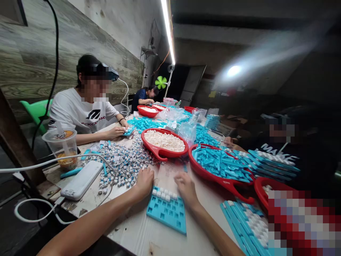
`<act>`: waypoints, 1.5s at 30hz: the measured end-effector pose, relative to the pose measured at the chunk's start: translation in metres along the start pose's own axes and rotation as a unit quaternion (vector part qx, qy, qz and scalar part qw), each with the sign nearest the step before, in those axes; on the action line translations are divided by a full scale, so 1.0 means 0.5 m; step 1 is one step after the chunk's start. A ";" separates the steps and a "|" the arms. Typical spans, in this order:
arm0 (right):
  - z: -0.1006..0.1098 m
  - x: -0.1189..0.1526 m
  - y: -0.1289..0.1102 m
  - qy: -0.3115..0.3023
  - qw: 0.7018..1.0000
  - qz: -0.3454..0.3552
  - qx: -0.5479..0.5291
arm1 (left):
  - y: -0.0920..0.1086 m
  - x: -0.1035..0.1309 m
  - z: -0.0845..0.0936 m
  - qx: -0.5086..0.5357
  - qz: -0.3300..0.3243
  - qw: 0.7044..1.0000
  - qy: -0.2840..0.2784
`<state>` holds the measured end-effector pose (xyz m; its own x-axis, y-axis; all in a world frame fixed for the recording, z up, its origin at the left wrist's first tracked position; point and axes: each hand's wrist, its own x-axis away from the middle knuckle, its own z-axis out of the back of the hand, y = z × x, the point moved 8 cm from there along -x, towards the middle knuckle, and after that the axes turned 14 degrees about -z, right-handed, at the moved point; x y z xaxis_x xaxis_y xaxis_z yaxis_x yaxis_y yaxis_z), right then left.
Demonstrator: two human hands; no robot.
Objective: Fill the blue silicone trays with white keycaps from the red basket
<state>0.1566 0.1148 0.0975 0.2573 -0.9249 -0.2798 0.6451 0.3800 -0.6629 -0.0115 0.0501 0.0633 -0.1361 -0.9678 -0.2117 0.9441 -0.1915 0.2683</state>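
A blue plastic tray [166,213] with rows of square pockets lies tilted on the table in front of me. White keycap-like pieces [165,194] fill part of its far rows, while the nearer pockets are bare. My left hand [145,180] rests at the tray's far left corner, beside a heap of small grey-and-white switch-like parts [125,160]. Its fingers are curled in, and whatever they hold is hidden. Just off the tray's right edge is my right hand [185,185], its fingers bent and smeared by motion, so their grip does not show.
Red baskets hold white pieces [163,141] and blue strips [221,161]. Filled blue trays [247,224] lie at right. A white power bank [82,179] with a cable and a plastic cup [62,145] stand left. Other people sit around the table, one handling a small blue tray [129,131].
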 end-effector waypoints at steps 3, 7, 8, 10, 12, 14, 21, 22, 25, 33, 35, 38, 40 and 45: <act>0.014 0.056 0.065 0.015 0.999 0.012 -0.030 | 0.029 -0.008 -0.008 0.017 -0.029 0.999 0.005; 0.009 0.046 0.075 0.017 0.998 0.008 -0.063 | 0.066 -0.011 -0.003 0.060 -0.092 0.993 0.050; 0.005 0.042 0.068 0.013 0.998 0.011 -0.067 | 0.075 -0.009 0.001 0.085 -0.119 0.987 0.070; -0.004 0.039 0.057 0.001 0.998 0.017 -0.065 | 0.093 -0.004 0.005 0.140 -0.181 0.968 0.102; -0.013 0.042 0.052 -0.017 0.998 0.027 -0.054 | 0.106 0.002 0.002 0.180 -0.228 0.951 0.110; -0.019 0.047 0.051 -0.037 0.997 0.046 -0.040 | 0.115 0.005 -0.005 0.203 -0.251 0.941 0.105; -0.008 0.038 0.066 -0.028 0.997 0.070 -0.004 | 0.133 0.014 0.000 0.239 -0.282 0.921 0.121; -0.005 0.035 0.070 -0.031 0.997 0.064 0.001 | 0.136 0.015 0.001 0.247 -0.287 0.917 0.124; 0.001 0.032 0.082 -0.042 0.998 0.043 0.003 | 0.139 0.018 -0.003 0.271 -0.277 0.912 0.137; -0.002 0.053 0.066 -0.028 0.999 0.044 -0.016 | 0.156 0.026 -0.020 0.298 -0.281 0.903 0.134; -0.005 0.059 0.053 -0.029 0.997 0.063 -0.021 | 0.151 0.027 -0.015 0.283 -0.266 0.911 0.138; -0.008 0.067 0.036 -0.034 0.995 0.093 -0.033 | 0.154 0.031 -0.006 0.263 -0.276 0.914 0.143; -0.013 0.072 0.028 -0.046 0.992 0.111 -0.037 | 0.163 0.034 -0.004 0.246 -0.295 0.913 0.140; -0.022 0.082 0.017 -0.070 0.984 0.156 -0.050 | 0.187 0.042 -0.007 0.210 -0.344 0.908 0.116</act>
<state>0.1645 0.0803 0.0726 0.5319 -0.7532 -0.3870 0.4477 0.6380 -0.6265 0.0750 0.0123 0.0804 -0.5368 -0.5440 -0.6450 0.4546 -0.8304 0.3221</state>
